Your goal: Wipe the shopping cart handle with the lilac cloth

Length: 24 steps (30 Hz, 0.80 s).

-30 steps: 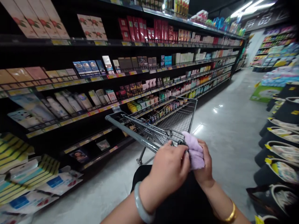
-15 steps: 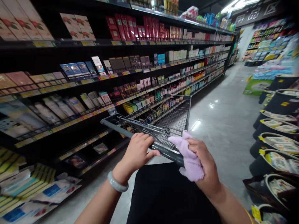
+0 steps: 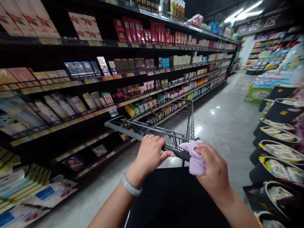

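Observation:
A grey wire shopping cart [image 3: 181, 122] stands in front of me, angled toward the shelves. My left hand [image 3: 152, 152] is wrapped round the middle of its dark handlebar [image 3: 125, 130], thumb along the near side. A pale bracelet circles that wrist. At the bar's right end, my right hand [image 3: 211, 164] is closed on a lilac cloth [image 3: 197, 163]. Folded over the handlebar there, the cloth hides the bar's end and some of my fingertips. Inside the cart, the wire basket shows shelf goods and floor through its mesh.
Long shelves [image 3: 90, 79] of boxes and bottles run along the left. Dark round bins [image 3: 281, 110] filled with packets line the right side. Shiny grey floor [image 3: 213, 126] lies between them. Striped and white packages [image 3: 30, 193] sit low at the left.
The cloth now wraps the bar's right end, where before it hung looser beside it. Both hands appear slightly farther right in view. My left hand keeps its hold on the handlebar.

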Each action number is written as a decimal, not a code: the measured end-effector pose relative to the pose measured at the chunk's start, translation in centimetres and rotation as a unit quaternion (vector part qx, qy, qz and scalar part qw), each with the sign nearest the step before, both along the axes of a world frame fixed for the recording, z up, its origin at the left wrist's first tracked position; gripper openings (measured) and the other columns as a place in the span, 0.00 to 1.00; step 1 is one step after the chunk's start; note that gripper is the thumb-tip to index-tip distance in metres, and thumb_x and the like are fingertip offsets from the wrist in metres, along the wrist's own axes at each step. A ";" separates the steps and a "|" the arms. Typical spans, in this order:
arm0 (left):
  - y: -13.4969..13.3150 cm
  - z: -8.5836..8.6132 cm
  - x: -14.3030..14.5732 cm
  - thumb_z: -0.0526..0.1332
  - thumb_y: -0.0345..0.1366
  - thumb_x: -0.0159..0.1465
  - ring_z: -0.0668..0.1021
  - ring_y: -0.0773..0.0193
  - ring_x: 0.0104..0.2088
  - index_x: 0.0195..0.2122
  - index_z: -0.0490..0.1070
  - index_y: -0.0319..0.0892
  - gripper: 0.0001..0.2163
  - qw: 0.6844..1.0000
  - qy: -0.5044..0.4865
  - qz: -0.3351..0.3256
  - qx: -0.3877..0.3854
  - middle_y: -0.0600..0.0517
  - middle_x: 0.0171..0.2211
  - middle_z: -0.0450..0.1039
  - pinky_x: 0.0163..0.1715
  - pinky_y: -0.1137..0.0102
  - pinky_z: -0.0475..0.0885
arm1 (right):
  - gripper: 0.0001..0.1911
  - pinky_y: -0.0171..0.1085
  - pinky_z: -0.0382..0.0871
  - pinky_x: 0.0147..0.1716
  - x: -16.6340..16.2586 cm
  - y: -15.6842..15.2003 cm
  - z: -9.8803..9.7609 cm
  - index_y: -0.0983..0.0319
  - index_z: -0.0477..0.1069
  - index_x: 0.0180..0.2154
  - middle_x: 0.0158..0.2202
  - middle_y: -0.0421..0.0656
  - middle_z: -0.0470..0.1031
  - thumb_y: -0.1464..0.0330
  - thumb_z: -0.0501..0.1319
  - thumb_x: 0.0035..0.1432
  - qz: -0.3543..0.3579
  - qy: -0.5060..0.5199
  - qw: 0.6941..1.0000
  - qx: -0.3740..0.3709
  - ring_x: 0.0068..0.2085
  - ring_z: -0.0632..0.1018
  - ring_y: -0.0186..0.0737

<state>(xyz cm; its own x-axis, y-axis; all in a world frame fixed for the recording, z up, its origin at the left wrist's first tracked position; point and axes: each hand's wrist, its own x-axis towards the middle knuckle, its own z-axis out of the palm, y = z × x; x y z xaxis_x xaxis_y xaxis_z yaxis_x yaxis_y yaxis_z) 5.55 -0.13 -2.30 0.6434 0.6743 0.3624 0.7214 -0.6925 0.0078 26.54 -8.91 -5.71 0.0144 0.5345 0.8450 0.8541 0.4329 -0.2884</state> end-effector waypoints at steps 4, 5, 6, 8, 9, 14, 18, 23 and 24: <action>0.0 -0.2 1.9 0.48 0.64 0.63 0.72 0.56 0.36 0.32 0.70 0.42 0.28 1.000 -0.018 0.020 0.015 0.48 0.31 0.72 0.40 0.62 0.61 | 0.12 0.43 0.71 0.42 2.3 1.0 -0.5 0.60 0.69 0.40 0.42 0.47 0.74 0.73 0.58 0.51 -0.033 -0.007 0.999 -0.012 0.44 0.76 0.46; 0.0 -0.3 2.6 0.48 0.65 0.62 0.72 0.55 0.37 0.32 0.70 0.42 0.29 0.999 -0.023 0.024 0.019 0.48 0.31 0.72 0.41 0.61 0.61 | 0.12 0.42 0.71 0.42 3.1 1.2 -0.6 0.60 0.69 0.40 0.42 0.46 0.74 0.72 0.58 0.51 -0.041 -0.004 0.999 -0.018 0.43 0.76 0.46; -0.1 -0.3 3.3 0.48 0.65 0.62 0.72 0.55 0.37 0.33 0.70 0.41 0.29 0.999 -0.027 0.027 0.021 0.48 0.32 0.72 0.41 0.61 0.61 | 0.12 0.42 0.70 0.41 3.9 1.5 -0.6 0.60 0.69 0.39 0.42 0.46 0.75 0.72 0.58 0.50 -0.048 -0.003 0.999 -0.023 0.43 0.76 0.45; -0.2 -0.5 5.0 0.47 0.65 0.62 0.72 0.54 0.38 0.33 0.70 0.41 0.30 0.998 -0.038 0.034 0.023 0.46 0.32 0.73 0.42 0.60 0.61 | 0.12 0.40 0.69 0.39 5.5 1.9 -0.4 0.60 0.69 0.39 0.40 0.45 0.75 0.72 0.58 0.48 -0.069 -0.005 0.997 -0.029 0.41 0.76 0.44; -0.2 -0.6 6.0 0.47 0.65 0.62 0.72 0.53 0.39 0.33 0.71 0.41 0.30 0.998 -0.044 0.040 0.024 0.46 0.33 0.73 0.43 0.60 0.61 | 0.13 0.39 0.68 0.38 6.2 2.1 -0.1 0.60 0.69 0.38 0.39 0.44 0.75 0.72 0.58 0.48 -0.091 -0.011 0.995 -0.035 0.40 0.76 0.44; -0.7 -1.1 11.0 0.50 0.65 0.61 0.74 0.50 0.41 0.35 0.71 0.40 0.30 0.993 -0.070 0.090 0.023 0.44 0.34 0.74 0.45 0.57 0.63 | 0.13 0.39 0.63 0.34 7.3 2.5 1.6 0.58 0.71 0.38 0.37 0.43 0.75 0.74 0.58 0.48 -0.223 -0.112 0.963 -0.106 0.37 0.74 0.44; -0.6 -0.8 12.2 0.56 0.54 0.65 0.75 0.53 0.42 0.42 0.71 0.40 0.20 0.995 -0.090 0.054 -0.004 0.44 0.38 0.76 0.45 0.59 0.65 | 0.14 0.42 0.64 0.44 7.1 2.5 1.5 0.60 0.71 0.40 0.41 0.46 0.76 0.75 0.58 0.49 -0.192 -0.183 0.960 -0.084 0.43 0.74 0.47; 2.5 0.5 5.8 0.55 0.47 0.69 0.75 0.58 0.49 0.51 0.71 0.46 0.15 0.995 -0.098 0.006 -0.009 0.49 0.47 0.77 0.53 0.61 0.62 | 0.13 0.44 0.64 0.49 9.9 2.5 0.0 0.60 0.71 0.41 0.44 0.47 0.76 0.74 0.57 0.52 -0.165 -0.213 0.962 -0.034 0.46 0.74 0.48; 3.4 0.7 3.9 0.54 0.48 0.69 0.75 0.57 0.48 0.47 0.74 0.47 0.15 0.996 -0.078 0.040 -0.007 0.50 0.45 0.78 0.54 0.59 0.60 | 0.12 0.44 0.64 0.49 10.7 2.6 -0.1 0.61 0.70 0.41 0.44 0.47 0.76 0.73 0.57 0.52 -0.167 -0.214 0.962 -0.032 0.46 0.74 0.48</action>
<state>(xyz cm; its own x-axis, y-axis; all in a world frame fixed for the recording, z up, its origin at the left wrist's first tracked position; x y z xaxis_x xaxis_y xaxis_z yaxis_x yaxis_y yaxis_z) 9.46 3.25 -1.63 0.5233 0.7272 0.4442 0.7640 -0.6313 0.1334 37.27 -6.28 -5.85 -0.1472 0.6120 0.7770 0.9889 0.1061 0.1038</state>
